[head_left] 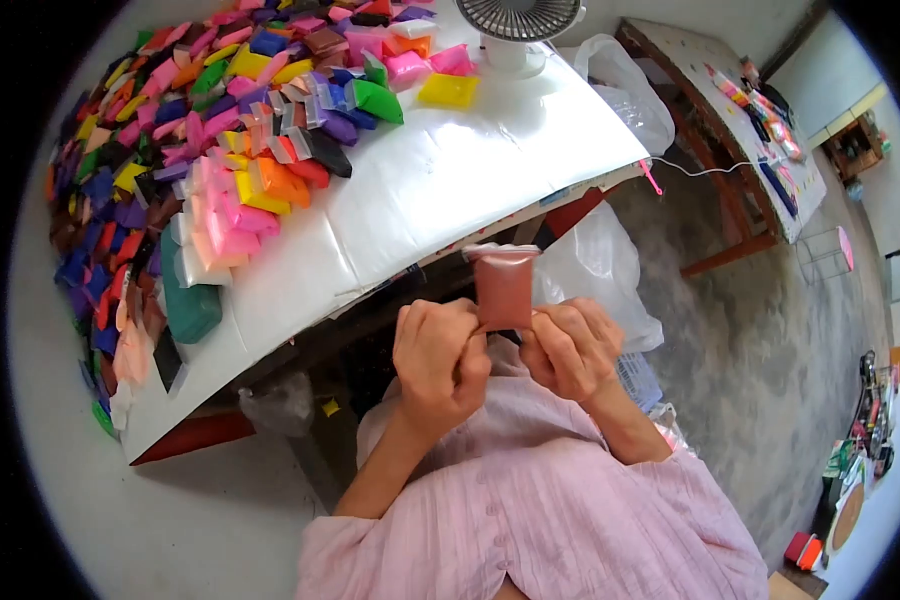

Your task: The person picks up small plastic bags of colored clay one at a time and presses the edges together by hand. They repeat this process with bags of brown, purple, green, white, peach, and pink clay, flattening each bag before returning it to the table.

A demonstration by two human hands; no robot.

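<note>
A small clear packet with brown-red filling (505,288) is held up in front of my body, beyond the table's near edge. My left hand (442,360) is closed on its lower left corner. On the other side, my right hand (573,348) pinches the lower right corner. The packet's clear top edge points away from me and is free of both hands. On the white table (390,190) to the left lies a large heap of colourful packets (200,100), with pink and orange ones stacked nearest.
A fan (515,40) stands at the table's far edge. Clear plastic bags (595,270) hang beside the table at right. Farther right is a wooden table (700,110) with small items. A teal packet (190,290) lies near the table's left end.
</note>
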